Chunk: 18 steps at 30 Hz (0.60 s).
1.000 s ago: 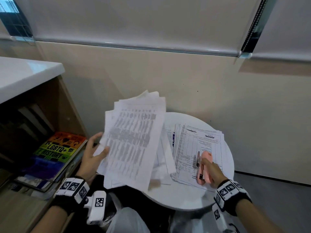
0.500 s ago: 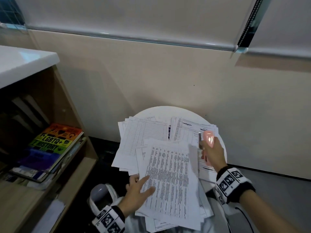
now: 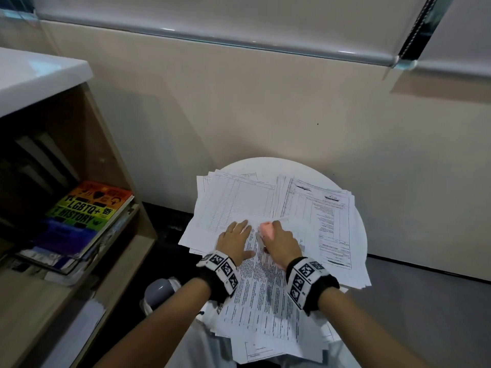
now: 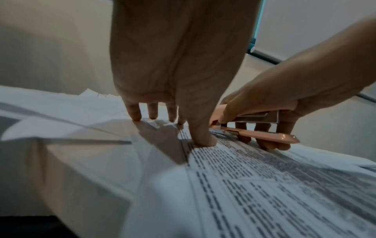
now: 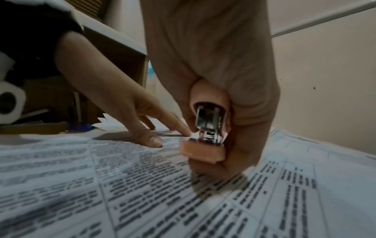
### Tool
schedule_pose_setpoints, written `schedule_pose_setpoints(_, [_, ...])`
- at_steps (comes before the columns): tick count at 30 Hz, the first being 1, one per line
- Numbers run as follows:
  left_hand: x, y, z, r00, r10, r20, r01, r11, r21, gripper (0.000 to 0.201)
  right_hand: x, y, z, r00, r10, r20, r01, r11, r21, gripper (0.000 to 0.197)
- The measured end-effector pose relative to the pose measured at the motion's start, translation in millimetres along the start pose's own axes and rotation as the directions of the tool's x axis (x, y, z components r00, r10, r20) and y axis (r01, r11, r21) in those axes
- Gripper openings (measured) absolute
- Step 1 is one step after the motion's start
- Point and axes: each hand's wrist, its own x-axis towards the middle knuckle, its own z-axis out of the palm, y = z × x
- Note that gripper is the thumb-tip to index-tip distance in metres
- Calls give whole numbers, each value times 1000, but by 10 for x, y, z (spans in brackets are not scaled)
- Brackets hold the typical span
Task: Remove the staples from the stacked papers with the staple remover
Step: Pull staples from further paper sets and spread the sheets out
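Note:
A printed top sheaf of papers lies on other paper stacks on a small round white table. My left hand presses flat on the sheaf near its far edge, fingers straight and thumb down on the print. Just to its right, my right hand grips a pink staple remover with metal inner parts. The tool's front end sits low at the sheaf's far edge beside my left index finger. No staple shows clearly.
Another form stack covers the table's right side, overhanging its edge. A wooden shelf unit with a rainbow-covered book stands at the left under a white countertop. A beige wall rises right behind the table.
My left hand laid the lifted sheaf down on the table and slid up to its far edge. My right hand carried the staple remover from the right stack over beside it.

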Motion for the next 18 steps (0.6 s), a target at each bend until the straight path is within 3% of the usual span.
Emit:
schedule_pose_setpoints(5, [-21,-4,33,1000,16,-20,-15,999,35,75,-11,-51,104,996,34,-87,-36,999,-29,47])
schedule_pose_setpoints(13, [6,6,10,998,52,19,-54,993,109,72,62,-163,209,986,115,-117,-124,990,-69,48])
schedule_pose_setpoints(18, [30,6,44,998,63,-4,-62,991,118,72,72,-155,176,988,-6,-151,-32,969,-245,56])
